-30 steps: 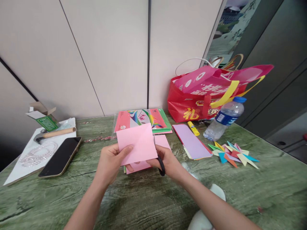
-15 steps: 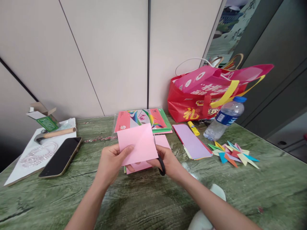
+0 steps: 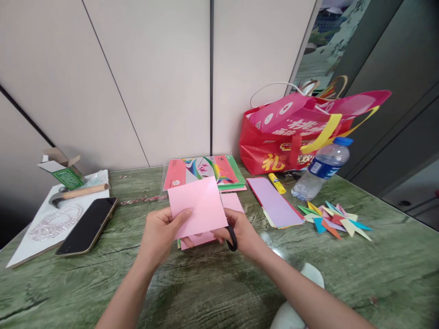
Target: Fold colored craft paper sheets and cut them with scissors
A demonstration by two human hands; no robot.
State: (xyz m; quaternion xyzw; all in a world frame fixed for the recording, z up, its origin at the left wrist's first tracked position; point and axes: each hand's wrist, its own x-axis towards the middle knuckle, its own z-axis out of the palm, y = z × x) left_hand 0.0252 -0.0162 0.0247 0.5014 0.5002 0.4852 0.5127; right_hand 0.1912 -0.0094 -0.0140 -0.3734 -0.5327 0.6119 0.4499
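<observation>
Paper (image 3: 199,205), a pink sheet, is up in front of the person, above the green table (image 3: 192,288). Left hand (image 3: 159,228) has it clamped near the lower left corner, thumb on top and fingers underneath. Right hand (image 3: 242,230) is at the sheet's right edge, fingers curled around the black handle of scissors (image 3: 232,239); their blades are mostly hidden, so I cannot tell whether they are apart. More pink sheets (image 3: 235,202) lie on a stack beneath the hands.

Behind the stack is a packet (image 3: 174,173) with a colourful cover. To the right lie purple strips (image 3: 276,201), a yellow glue stick (image 3: 277,183) and a cluster of folded paper pieces (image 3: 338,219). A bottle (image 3: 320,171) leans near a red bag (image 3: 260,148). On the left, a hammer (image 3: 85,189) and clear beads (image 3: 51,224) rest on a white board (image 3: 24,250), beside a phone (image 3: 87,226) and an open box (image 3: 67,177).
</observation>
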